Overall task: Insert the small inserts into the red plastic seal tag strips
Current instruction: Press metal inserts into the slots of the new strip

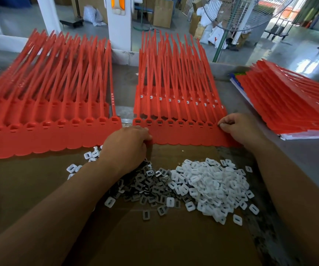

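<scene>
A red seal tag strip (185, 134) lies on top of a stack in front of me, its tails pointing away. My left hand (128, 144) grips its near left corner with the fingers curled over the edge. My right hand (239, 127) pinches the strip's right end between thumb and fingers. Strips further back in that stack carry small white inserts (177, 101) in their heads. A pile of white inserts (212, 183) and a pile of grey metal inserts (149, 185) lie on cardboard just below my hands.
A second stack of red strips (45, 104) fills the left of the table. A third stack (292, 100) rests on papers at the right. The brown cardboard sheet (154, 242) covers the near table. A fan and boxes stand beyond the table's far edge.
</scene>
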The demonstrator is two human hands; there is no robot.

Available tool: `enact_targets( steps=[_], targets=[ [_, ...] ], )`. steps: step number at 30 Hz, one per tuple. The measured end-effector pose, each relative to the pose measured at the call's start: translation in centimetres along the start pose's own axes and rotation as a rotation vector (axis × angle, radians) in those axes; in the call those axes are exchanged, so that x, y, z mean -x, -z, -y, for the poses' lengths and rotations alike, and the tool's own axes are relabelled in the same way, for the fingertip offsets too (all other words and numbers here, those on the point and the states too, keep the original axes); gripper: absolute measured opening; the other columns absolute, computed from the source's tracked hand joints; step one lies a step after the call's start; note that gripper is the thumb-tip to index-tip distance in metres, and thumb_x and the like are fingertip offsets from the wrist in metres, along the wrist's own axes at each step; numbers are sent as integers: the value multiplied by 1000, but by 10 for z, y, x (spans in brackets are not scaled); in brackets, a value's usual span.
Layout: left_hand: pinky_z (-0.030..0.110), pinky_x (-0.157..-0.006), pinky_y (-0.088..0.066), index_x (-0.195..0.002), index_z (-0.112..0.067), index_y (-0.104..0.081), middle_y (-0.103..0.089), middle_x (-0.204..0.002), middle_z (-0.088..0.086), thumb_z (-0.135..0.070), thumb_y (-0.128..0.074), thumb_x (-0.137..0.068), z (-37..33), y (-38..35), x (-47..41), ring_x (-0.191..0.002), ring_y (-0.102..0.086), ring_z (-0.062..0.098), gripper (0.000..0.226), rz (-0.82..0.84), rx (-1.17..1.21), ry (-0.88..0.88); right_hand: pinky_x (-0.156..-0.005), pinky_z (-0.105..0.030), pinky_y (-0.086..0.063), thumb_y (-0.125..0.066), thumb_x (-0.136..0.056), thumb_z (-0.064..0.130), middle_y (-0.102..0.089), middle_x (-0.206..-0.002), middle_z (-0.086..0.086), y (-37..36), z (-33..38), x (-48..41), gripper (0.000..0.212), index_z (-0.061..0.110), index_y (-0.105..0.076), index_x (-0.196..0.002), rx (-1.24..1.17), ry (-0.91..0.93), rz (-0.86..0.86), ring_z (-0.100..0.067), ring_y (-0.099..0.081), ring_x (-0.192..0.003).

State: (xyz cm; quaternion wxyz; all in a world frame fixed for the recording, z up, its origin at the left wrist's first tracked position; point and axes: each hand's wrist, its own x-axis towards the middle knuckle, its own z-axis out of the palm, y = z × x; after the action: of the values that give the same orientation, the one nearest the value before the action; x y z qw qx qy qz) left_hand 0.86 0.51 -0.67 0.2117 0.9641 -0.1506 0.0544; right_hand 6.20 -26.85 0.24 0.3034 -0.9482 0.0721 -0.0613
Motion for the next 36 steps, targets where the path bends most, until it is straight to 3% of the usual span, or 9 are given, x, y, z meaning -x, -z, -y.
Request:
enact_targets(
  steps=[3, 10, 14, 18, 23, 27, 30, 33, 36],
  targets=[
    [34, -101, -38, -116, -19, -62, -50, -134, -6, -3, -43, -83, 0, 0, -1, -125, -44, 15, 42, -2, 2, 1, -75, -26, -38, -60, -84, 6, -57, -85, 2, -2, 0, 0, 10, 11, -66, -91, -33, -25, -41, -11, -51, -84],
    [33, -102, -36, -117, -20, -61, -49, -135, -6, -4, -42, -83, 1, 0, -2, -126, -43, 14, 41, 1, -2, 5, -72, -26, -38, -64, -78, 3, -57, -82, 2, -4, 4, -4, 18, 20, -59, -73, -97, -94, -88, -13, -52, -83],
    [33, -103, -37, -117, -20, -61, -49, -135, -6, -4, -43, -83, 2, 0, -2, -126, -44, 15, 41, 4, -1, -1, -74, -26, -40, -64, -79, 4, -58, -86, 1, -5, 2, -6, 14, 18, -61, -79, -85, -82, -83, -12, -52, -84],
    [33, -103, -36, -118, -19, -60, -49, -135, -5, -4, -43, -83, 2, 0, -2, -126, -43, 15, 42, 8, 3, 4, -64, -20, -38, -65, -81, 6, -59, -82, 3, -2, 0, -4, 10, 15, -63, -86, -172, -86, -48, -7, -51, -76],
    [34, -104, -36, -119, -19, -59, -48, -136, -5, -4, -43, -83, 1, 1, -1, -127, -42, 14, 42, 7, 6, 4, -73, -21, -41, -65, -82, 12, -58, -80, 11, 7, 23, 14, 9, 19, -62, -86, -135, 67, -55, -5, -53, -78],
    [35, -104, -36, -119, -19, -59, -48, -136, -5, -4, -43, -83, 2, 1, -1, -127, -42, 15, 42, 11, 2, 6, -69, -9, -41, -66, -82, 16, -61, -79, 17, 10, 64, 48, 19, 32, -59, -75, -83, 300, 127, 6, -56, -78],
    [34, -103, -36, -119, -19, -59, -47, -136, -6, -4, -43, -83, 2, 1, 0, -127, -42, 15, 43, 10, 1, 7, -63, 1, -40, -65, -82, 18, -59, -75, 21, 0, 90, 75, 10, 27, -64, -80, 7, 426, 363, 15, -55, -69],
    [34, -100, -39, -117, -20, -61, -49, -135, -5, -5, -45, -81, 2, 0, 1, -124, -45, 15, 42, -4, 5, 3, -69, -4, -45, -65, -82, 16, -57, -75, 22, -13, 104, 93, 10, 16, -70, -92, 99, 537, 495, 12, -54, -67],
    [33, -98, -40, -114, -19, -63, -51, -133, -4, -5, -46, -81, 1, 0, 1, -122, -47, 17, 40, -18, 13, -1, -71, -6, -41, -67, -81, 17, -63, -86, 15, -24, 110, 100, 16, 17, -71, -97, 169, 596, 534, 8, -51, -69]
  ],
)
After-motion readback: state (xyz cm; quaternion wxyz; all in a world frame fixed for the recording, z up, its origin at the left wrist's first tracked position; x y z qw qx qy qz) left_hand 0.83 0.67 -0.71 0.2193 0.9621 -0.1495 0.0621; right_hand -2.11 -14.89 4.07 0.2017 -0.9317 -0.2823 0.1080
